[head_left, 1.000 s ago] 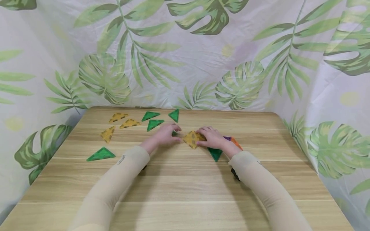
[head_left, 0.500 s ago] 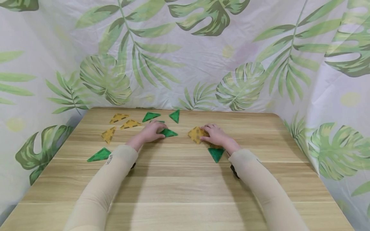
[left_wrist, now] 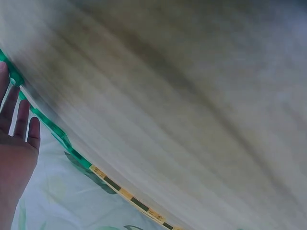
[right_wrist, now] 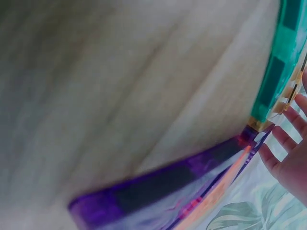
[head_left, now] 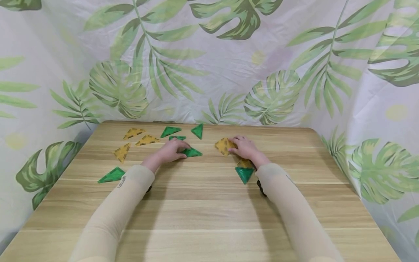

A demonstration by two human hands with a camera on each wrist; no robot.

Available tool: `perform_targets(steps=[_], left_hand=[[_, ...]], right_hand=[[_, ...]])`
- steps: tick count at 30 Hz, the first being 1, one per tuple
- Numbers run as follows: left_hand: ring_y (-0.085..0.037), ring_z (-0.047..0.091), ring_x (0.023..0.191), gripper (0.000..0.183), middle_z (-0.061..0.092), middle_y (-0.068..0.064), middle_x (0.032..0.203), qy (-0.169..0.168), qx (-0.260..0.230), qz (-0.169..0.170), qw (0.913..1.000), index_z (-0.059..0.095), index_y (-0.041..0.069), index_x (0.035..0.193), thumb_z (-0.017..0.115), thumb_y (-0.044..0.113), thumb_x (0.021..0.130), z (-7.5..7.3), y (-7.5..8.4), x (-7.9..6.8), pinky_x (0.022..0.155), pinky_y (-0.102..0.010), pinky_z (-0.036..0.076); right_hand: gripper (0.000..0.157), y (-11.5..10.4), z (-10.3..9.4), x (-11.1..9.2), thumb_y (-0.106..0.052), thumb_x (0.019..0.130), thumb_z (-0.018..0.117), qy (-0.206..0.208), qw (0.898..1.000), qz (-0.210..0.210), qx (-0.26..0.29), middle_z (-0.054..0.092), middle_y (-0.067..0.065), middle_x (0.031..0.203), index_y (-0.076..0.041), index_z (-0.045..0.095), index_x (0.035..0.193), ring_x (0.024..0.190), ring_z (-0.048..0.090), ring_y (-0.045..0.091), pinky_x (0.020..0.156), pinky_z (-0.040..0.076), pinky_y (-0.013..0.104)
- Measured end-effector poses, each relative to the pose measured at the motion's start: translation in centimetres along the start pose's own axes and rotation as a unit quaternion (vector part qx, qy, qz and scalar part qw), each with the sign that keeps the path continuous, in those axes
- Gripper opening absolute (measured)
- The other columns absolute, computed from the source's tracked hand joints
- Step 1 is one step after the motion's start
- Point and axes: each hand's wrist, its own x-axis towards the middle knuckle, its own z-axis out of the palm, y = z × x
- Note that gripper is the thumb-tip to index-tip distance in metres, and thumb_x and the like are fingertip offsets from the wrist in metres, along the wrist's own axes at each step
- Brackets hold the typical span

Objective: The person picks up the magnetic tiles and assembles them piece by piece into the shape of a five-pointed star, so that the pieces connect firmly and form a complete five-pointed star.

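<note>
In the head view my left hand has its thumb and fingers bent about the left part of a green triangular magnetic tile. My right hand holds a joined pair of yellow magnetic tiles, thumb at the near side and fingers at the far side. Below that hand lie another yellow tile and a green triangle touching it. The right wrist view also shows a purple tile and an orange tile, which the right hand and forearm hide from the head view.
Several loose tiles lie on the wooden table: yellow triangles at the back left, green triangles along the back, and a green one beside the left forearm. A leaf-printed cloth hangs behind the table.
My left hand has drawn left, away from the yellow pair, and settled on the green triangle. The right hand has shifted the yellow pair slightly right and toward the back.
</note>
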Motion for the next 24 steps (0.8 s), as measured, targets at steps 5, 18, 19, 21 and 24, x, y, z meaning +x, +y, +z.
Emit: perform_targets(steps=[5,18,19,21,24], left_hand=[[-0.033,0.046,0.122,0.034,0.058,-0.010,0.130,-0.008,0.001,0.003,1.0000,0.066,0.008,0.118,0.070,0.019,0.086,0.3,0.2,-0.4,0.103,-0.050,0.033],[-0.033,0.044,0.124,0.034,0.058,-0.008,0.131,-0.037,-0.005,0.040,0.9985,0.066,0.008,0.118,0.070,0.019,0.086,0.6,2.0,-0.6,0.108,-0.052,0.026],[-0.033,0.044,0.123,0.034,0.058,-0.008,0.131,-0.037,-0.003,0.040,0.9985,0.066,0.008,0.118,0.070,0.019,0.086,0.7,2.1,-0.6,0.107,-0.051,0.028],[-0.031,0.046,0.121,0.034,0.059,-0.007,0.129,-0.035,0.002,0.046,0.9983,0.067,0.009,0.117,0.071,0.020,0.085,0.7,2.3,-0.6,0.105,-0.050,0.031],[-0.029,0.049,0.118,0.034,0.060,-0.006,0.128,-0.032,0.010,0.058,0.9977,0.068,0.009,0.116,0.072,0.021,0.084,0.8,2.7,-0.7,0.103,-0.047,0.034]], right_hand=[[0.058,0.3,0.1,0.5,-0.044,0.096,0.050,0.009,1.000,0.005,-0.011,0.037,0.014,0.146,-0.017,0.038,0.146,0.135,0.030,0.038,0.105,0.026,0.062],[0.056,1.3,-0.4,1.1,-0.044,0.097,0.046,0.004,1.000,0.026,-0.016,0.033,0.016,0.148,-0.022,0.034,0.148,0.135,0.028,0.040,0.104,0.027,0.062],[0.057,1.4,-0.4,1.2,-0.044,0.098,0.046,0.002,1.000,0.026,-0.016,0.032,0.016,0.149,-0.022,0.033,0.148,0.136,0.027,0.040,0.104,0.027,0.062],[0.057,1.6,-0.5,1.1,-0.044,0.098,0.045,-0.003,1.000,0.024,-0.015,0.031,0.016,0.150,-0.022,0.032,0.148,0.136,0.025,0.041,0.104,0.025,0.063],[0.057,1.9,-0.7,1.0,-0.044,0.098,0.045,-0.011,1.000,0.020,-0.003,0.030,0.016,0.151,-0.023,0.031,0.149,0.137,0.022,0.042,0.105,0.021,0.066]])
